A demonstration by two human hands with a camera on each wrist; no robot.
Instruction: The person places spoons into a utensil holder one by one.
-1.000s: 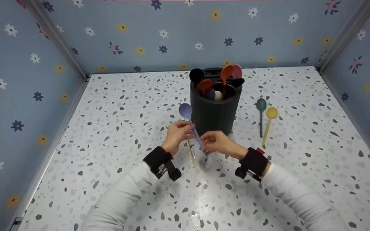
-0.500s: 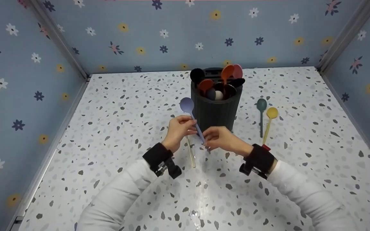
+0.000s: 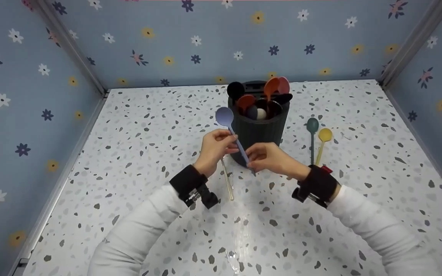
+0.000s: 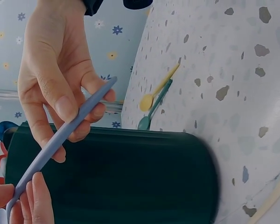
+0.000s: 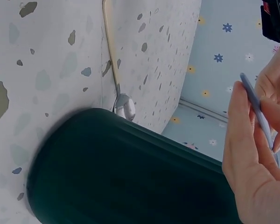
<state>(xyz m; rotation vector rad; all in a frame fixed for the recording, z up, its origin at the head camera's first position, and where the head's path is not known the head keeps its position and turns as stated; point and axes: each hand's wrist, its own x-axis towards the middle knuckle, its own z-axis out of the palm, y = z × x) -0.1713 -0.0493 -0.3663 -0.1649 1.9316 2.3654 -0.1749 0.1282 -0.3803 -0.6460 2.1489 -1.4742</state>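
Note:
A lavender spoon is held up slantwise before the dark utensil holder, bowl at upper left. My left hand pinches its handle just below the bowl. Lower down, near the handle's end, the thumb and fingers of my right hand grip it too. The left wrist view has the lavender handle running between both hands, its tip poking out past the right hand's fingers. Beneath the left hand, a spoon with a cream handle lies on the table; its silvery bowl shows in the right wrist view.
Black, orange and pink spoons stick out of the holder's top. To its right, a green spoon and a yellow spoon lie on the speckled table. Flowered panels rise at the back and both sides.
Both hands have lifted the lavender spoon up and slightly right, closer over the holder's front. The right forearm now covers the lower end of the yellow spoon.

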